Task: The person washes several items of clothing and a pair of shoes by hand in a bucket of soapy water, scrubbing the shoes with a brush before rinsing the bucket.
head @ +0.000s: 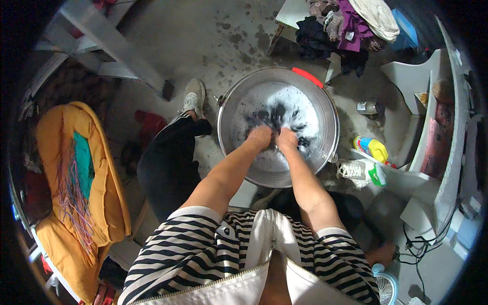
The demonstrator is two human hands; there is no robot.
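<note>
A large round metal basin [280,178] with a red grip on its rim stands on the floor before me, holding sudsy water and a dark, wet cloth [277,113]. Over the basin's middle, my left hand [260,137] is curled at the cloth's near side. Beside it, a small gap to the right, my right hand [287,138] is also curled at the cloth. The fingers of both hands are hidden or blurred against the cloth and water, so their hold cannot be made out.
Right of the basin are a glass jar [367,108], a yellow bottle [375,149], a white shoe [350,169] and a green brush [378,174]. Clothes [354,23] lie piled at the upper right. An orange padded cover [110,213] is at the left, a power cable [421,244] at the lower right.
</note>
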